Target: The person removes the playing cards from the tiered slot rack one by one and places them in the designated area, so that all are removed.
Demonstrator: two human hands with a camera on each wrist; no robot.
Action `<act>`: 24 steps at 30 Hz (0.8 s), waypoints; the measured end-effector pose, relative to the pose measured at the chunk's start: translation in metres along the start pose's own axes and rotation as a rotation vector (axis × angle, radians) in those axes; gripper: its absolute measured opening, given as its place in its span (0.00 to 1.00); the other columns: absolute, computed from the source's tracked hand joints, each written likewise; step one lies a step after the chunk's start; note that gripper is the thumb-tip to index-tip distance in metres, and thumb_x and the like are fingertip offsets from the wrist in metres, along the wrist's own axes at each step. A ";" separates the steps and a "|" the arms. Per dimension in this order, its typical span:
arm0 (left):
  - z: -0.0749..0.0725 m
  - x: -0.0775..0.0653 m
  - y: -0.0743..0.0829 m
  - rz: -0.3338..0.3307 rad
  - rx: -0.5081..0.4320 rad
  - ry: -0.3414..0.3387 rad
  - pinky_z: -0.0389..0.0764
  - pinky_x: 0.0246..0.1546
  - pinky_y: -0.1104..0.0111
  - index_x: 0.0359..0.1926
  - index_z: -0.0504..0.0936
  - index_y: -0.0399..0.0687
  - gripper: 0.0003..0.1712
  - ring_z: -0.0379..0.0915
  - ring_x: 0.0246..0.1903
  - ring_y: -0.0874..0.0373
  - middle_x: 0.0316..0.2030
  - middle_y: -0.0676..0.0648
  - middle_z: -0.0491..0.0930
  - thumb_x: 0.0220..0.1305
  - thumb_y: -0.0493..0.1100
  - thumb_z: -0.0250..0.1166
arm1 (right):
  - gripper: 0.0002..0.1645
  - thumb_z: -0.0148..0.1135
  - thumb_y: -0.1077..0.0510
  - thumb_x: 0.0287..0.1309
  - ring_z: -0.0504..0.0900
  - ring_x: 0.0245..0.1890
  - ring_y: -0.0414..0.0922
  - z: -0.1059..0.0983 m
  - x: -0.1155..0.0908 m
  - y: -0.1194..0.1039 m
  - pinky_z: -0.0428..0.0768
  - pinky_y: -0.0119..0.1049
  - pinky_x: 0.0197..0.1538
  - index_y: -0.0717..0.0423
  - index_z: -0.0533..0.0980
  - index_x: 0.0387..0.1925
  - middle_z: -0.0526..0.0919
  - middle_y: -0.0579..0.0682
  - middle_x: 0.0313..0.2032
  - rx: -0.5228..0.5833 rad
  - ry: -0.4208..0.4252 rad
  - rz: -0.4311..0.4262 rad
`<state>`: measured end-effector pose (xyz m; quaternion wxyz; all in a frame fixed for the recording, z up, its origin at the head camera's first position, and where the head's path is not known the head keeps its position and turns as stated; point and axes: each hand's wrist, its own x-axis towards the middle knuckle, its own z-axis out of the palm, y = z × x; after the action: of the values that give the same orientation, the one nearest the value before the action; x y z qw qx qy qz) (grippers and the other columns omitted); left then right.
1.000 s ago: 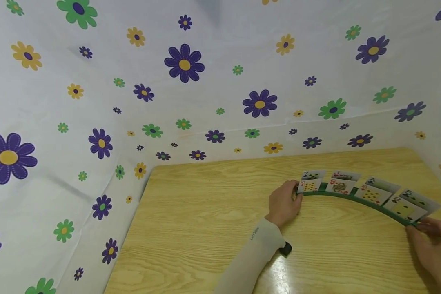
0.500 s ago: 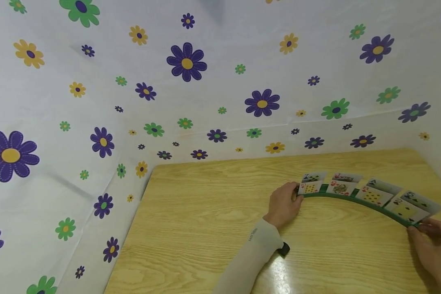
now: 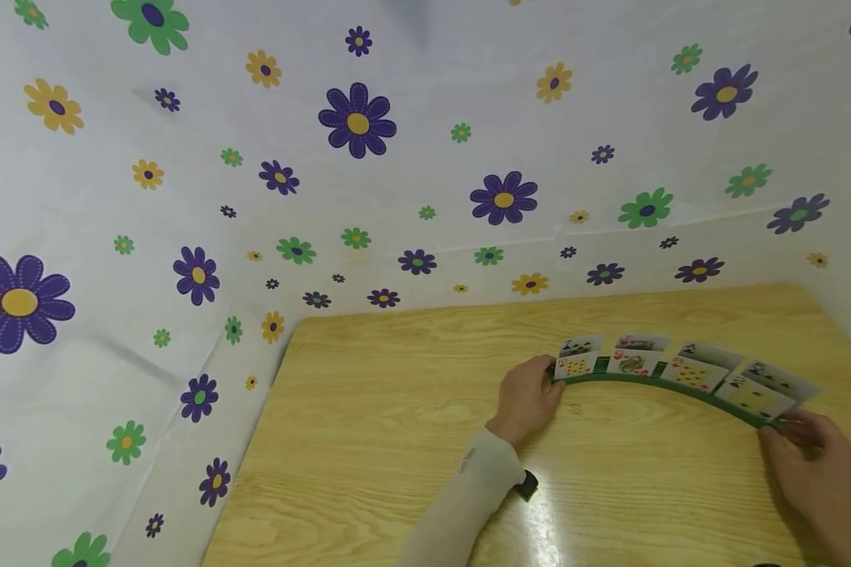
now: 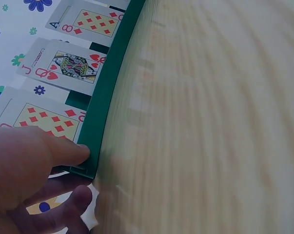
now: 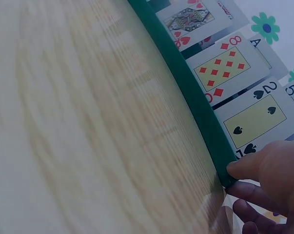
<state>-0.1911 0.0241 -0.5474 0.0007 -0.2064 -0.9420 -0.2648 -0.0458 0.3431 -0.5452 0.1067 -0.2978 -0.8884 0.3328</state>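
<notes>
A curved green playing card holder [image 3: 670,383] carries several playing cards standing in two staggered rows. My left hand [image 3: 528,399] pinches its left end, thumb on the front face beside the ten of diamonds [image 4: 49,119]. At the opposite end my right hand [image 3: 819,465] pinches the holder between thumb and fingers, close to the two of spades [image 5: 255,119]. Between them stand the queen of hearts [image 4: 71,66] and the eight of diamonds [image 5: 225,68]. Behind these front cards, a seven, a jack, an ace and a five show only in part.
The holder is over the right part of a wood-grain table [image 3: 397,425]. White sheeting with printed flowers [image 3: 358,122] rises behind the table and along its sides. A dark band [image 3: 527,484] sits at my left wrist, by the light sleeve [image 3: 461,504].
Both hands and the card holder have shifted together to the left in the last half second. The grip at each end and the order of the cards look the same.
</notes>
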 end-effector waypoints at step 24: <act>-0.030 -0.039 -0.042 -0.043 -0.026 0.067 0.85 0.48 0.69 0.59 0.87 0.49 0.18 0.89 0.49 0.59 0.52 0.51 0.92 0.73 0.47 0.74 | 0.24 0.66 0.56 0.74 0.84 0.47 0.52 0.022 -0.004 -0.024 0.72 0.65 0.60 0.68 0.78 0.63 0.87 0.74 0.55 0.023 -0.046 -0.267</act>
<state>-0.1746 -0.0384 -0.5466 0.0238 -0.1773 -0.9421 -0.2835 -0.0624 0.3145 -0.5460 0.1329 -0.1677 -0.9185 0.3324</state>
